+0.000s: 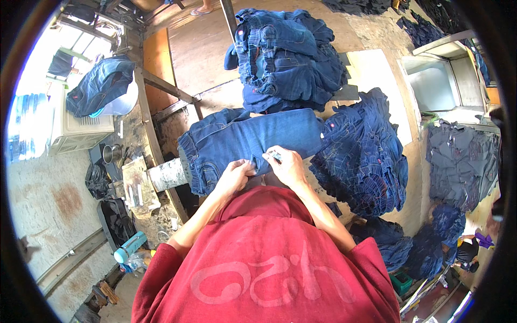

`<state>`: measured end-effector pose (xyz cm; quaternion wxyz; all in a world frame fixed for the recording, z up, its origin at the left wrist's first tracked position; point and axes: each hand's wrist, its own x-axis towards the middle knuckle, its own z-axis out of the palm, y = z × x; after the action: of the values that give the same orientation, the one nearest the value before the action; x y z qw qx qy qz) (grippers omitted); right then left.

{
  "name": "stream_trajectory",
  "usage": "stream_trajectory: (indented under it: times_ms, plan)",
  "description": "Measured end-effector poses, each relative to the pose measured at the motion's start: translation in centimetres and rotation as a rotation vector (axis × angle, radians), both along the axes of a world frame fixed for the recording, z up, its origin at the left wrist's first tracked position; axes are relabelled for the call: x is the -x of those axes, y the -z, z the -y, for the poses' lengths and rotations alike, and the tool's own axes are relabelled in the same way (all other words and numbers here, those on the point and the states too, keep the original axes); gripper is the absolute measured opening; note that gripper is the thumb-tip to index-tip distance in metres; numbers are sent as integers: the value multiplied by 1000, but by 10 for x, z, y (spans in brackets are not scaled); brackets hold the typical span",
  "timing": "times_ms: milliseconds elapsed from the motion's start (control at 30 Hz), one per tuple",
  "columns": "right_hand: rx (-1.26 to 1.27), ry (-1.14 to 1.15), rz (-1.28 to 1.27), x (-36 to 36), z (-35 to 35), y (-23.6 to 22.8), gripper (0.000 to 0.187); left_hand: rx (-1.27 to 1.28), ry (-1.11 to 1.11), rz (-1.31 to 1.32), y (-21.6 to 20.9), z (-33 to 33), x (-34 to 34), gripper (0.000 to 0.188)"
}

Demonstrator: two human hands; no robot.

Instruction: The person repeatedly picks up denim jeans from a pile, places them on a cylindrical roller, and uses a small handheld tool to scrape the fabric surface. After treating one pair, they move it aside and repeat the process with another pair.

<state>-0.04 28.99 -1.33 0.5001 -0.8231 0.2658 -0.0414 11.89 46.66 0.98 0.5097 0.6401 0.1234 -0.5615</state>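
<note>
Your jeans (280, 132) lie crosswise at mid-frame, elastic waistband toward the left, legs running right. Your left hand (235, 176) is at their near edge, just below centre—thumb and fingers pinching a bit of denim. Your right hand (289, 167) is just beside it, fingers curled together round a small pale tool (276, 156); too small to tell its kind. A whitish, stained cylinder (168, 174) sticks out left of the waistband; cannot tell whether the denim goes around it. Stacked jeans (291, 59) rise at upper centre, beyond your work. A loose denim heap (366, 161) sits right of centre, near the leg ends. Dark grey garments (462, 164) lie at the right edge—a turquoise bottle (130, 247) at lower left, well apart from your hands.
</note>
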Motion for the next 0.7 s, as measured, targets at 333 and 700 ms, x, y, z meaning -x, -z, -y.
stream_trajectory:
  times_ms: [333,700]
  plan:
    - [14,-21,-24,-2,0,-1,22,-114,215,146,-1,-2,-2,23]
    - [20,-53,34,-2,2,1,20,-28,152,211,14,5,7,16]
